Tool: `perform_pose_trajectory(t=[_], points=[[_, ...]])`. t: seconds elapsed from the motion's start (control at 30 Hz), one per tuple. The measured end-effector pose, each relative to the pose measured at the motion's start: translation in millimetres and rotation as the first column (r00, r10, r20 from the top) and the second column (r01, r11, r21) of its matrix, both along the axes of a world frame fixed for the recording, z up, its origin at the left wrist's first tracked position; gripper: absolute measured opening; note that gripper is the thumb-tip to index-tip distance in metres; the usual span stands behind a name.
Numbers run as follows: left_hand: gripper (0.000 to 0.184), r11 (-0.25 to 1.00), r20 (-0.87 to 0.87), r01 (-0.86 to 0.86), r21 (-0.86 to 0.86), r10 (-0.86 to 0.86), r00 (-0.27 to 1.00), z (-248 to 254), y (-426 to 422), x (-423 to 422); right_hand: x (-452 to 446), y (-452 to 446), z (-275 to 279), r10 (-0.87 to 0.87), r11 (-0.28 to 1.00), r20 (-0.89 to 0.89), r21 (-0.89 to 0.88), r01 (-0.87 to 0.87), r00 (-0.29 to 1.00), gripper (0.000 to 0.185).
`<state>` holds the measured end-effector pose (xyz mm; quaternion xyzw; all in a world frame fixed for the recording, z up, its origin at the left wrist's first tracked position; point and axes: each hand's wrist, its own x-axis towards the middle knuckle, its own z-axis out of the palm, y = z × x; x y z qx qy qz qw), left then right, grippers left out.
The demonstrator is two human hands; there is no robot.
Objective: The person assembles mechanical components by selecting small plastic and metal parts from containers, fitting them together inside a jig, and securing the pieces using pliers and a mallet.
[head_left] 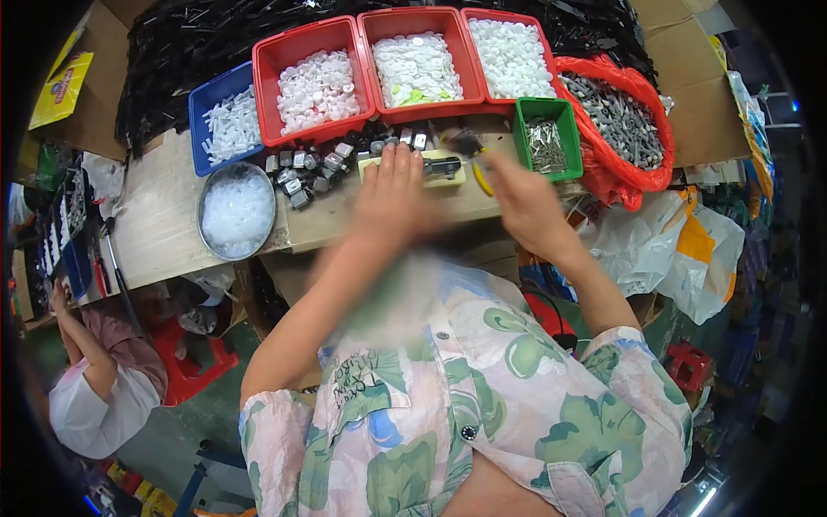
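Observation:
My left hand (pixel 396 194) lies over the left part of a pale block (pixel 446 178) at the table's front edge, its fingers close together. What is beneath that palm is hidden. A black part (pixel 442 166) rests on the block just right of these fingers. My right hand (pixel 524 196), slightly blurred, is wrapped round a tool with yellow handles (pixel 482 178); its dark head (pixel 463 142) is raised near the block's right end. Small silver and black motors (pixel 301 171) are heaped left of the block.
Red bins (pixel 369 69) of white parts line the back. A blue bin (pixel 197 129), a bowl (pixel 236 211), a green bin of metal pins (pixel 546 140) and a red bag of grey parts (pixel 620 121) surround the work area. A co-worker (pixel 103 388) is at the left.

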<state>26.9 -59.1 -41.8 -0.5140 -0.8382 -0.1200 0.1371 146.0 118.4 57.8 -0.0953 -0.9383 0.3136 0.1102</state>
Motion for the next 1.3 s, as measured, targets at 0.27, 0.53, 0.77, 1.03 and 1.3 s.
perform_pose_trajectory(t=[0.27,0.53,0.77,1.03,1.3], points=[[0.083,0.999,0.092,0.034,0.035,-0.037,0.995,39.4,-6.5,7.0,-12.8,7.6,10.5,0.037,0.991,0.205,0.121,-0.063,0.978,0.018],[0.064,0.984,0.01,0.146,0.101,-0.148,0.989,24.5,-21.5,26.2,-39.6,-9.7,10.1,0.26,0.963,-0.1,0.107,-0.249,0.96,0.02],[0.057,0.983,0.111,0.161,0.088,-0.17,0.979,33.7,-20.4,24.1,-45.2,-20.9,22.3,0.271,0.946,-0.027,0.19,-0.261,0.962,0.026],[0.054,0.977,0.125,0.083,0.195,-0.108,0.986,23.9,-41.9,11.1,-47.8,-16.0,22.1,0.2,0.967,-0.07,0.172,-0.186,0.977,0.029],[0.049,0.976,0.149,0.067,0.206,-0.099,0.984,19.2,-41.4,8.9,-39.2,-3.3,2.4,0.187,0.946,0.113,0.247,-0.21,0.976,0.029]])
